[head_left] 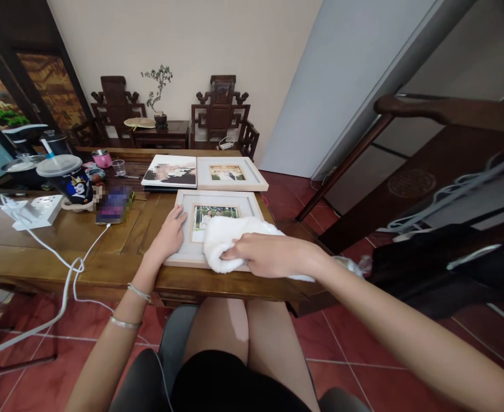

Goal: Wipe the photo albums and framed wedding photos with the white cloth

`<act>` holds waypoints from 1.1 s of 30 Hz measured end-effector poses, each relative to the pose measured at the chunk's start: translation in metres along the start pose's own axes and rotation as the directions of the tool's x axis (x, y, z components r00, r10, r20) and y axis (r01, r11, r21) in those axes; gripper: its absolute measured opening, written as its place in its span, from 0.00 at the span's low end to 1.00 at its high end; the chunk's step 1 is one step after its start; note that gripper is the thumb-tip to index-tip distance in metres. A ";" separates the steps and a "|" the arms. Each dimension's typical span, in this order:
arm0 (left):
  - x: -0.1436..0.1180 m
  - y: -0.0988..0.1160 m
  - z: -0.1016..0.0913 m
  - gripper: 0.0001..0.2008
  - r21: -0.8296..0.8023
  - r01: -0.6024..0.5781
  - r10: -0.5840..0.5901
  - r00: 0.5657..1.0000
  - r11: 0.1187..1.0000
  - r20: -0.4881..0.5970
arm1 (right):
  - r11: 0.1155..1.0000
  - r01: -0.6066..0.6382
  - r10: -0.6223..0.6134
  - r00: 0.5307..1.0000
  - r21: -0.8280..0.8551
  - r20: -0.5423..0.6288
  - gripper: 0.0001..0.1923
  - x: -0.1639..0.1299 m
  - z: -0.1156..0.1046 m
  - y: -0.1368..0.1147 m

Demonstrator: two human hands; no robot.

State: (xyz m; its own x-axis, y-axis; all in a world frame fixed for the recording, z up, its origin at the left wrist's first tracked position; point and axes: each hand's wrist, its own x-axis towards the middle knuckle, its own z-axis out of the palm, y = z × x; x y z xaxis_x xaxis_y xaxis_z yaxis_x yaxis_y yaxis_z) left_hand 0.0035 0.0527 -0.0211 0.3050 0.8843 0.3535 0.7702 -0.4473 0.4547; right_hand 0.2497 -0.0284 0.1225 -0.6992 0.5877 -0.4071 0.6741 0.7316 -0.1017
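Note:
A light wooden picture frame (183,229) lies flat at the table's near edge, with a small photo (201,216) in its middle. My left hand (171,236) grips the frame's left side, fingers bent over the border. In my right hand (263,253) is a fluffy white cloth (241,229), bunched up and pressed on the frame's lower right part. The cloth hides part of the photo and the frame's lower right corner; its tail hangs past the frame to the right.
Behind lie another picture frame (256,182) and a photo panel (172,173). To the left are a phone (113,207) on a charging cable, a lidded cup (65,171), a power strip (41,210) and a pink mug (101,158). A dark wooden chair (432,154) stands at right.

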 end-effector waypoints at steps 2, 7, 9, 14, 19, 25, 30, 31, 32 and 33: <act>-0.001 0.000 0.000 0.26 -0.014 0.013 -0.013 1.000 1.000 0.003 | 1.000 -0.007 0.008 1.000 0.018 -0.028 0.30 0.006 0.005 -0.001; -0.002 0.000 -0.001 0.27 -0.053 0.015 -0.015 1.000 0.998 0.010 | 0.997 -0.066 0.053 0.960 -0.041 -0.275 0.35 0.053 0.032 0.029; -0.001 0.000 -0.002 0.26 -0.054 0.017 -0.016 1.000 0.998 0.014 | 0.985 -0.146 0.104 0.930 -0.094 -0.351 0.35 0.075 0.035 0.048; 0.000 -0.001 -0.003 0.26 -0.028 -0.002 0.002 1.000 1.000 0.011 | 0.942 -0.304 0.217 0.876 -0.142 -0.431 0.33 0.113 0.022 0.077; 0.000 -0.004 -0.001 0.26 -0.014 -0.022 0.022 1.000 1.000 0.003 | 0.956 -0.257 0.199 0.923 -0.144 -0.328 0.34 0.101 0.018 0.057; -0.001 -0.002 0.000 0.26 -0.038 -0.015 0.014 1.000 0.999 -0.023 | 0.999 -0.037 0.037 0.999 -0.003 -0.013 0.29 0.033 -0.001 0.006; -0.002 -0.005 0.001 0.26 -0.045 -0.034 0.033 0.999 0.998 -0.030 | 0.997 0.007 -0.007 1.000 0.078 0.004 0.29 0.019 -0.002 -0.011; -0.002 -0.006 0.001 0.26 -0.047 -0.037 0.036 0.999 0.998 -0.030 | 0.998 -0.007 0.009 1.000 0.066 -0.030 0.30 0.026 0.003 -0.009; -0.002 -0.006 0.001 0.25 -0.050 -0.039 0.038 0.999 0.998 -0.028 | 0.999 -0.033 0.037 0.996 0.043 -0.078 0.31 0.036 0.007 -0.006; -0.002 -0.006 0.001 0.24 -0.056 -0.038 0.036 0.999 0.998 -0.029 | 0.998 -0.066 0.067 0.989 0.014 -0.132 0.33 0.047 0.011 -0.002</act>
State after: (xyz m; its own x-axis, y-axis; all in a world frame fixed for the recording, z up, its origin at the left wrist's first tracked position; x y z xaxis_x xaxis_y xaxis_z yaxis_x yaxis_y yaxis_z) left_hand -0.0009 0.0534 -0.0252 0.3164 0.8634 0.3931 0.7257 -0.4871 0.4859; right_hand 0.2178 -0.0059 0.0931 -0.6774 0.6761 -0.2897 0.7222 0.6861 -0.0876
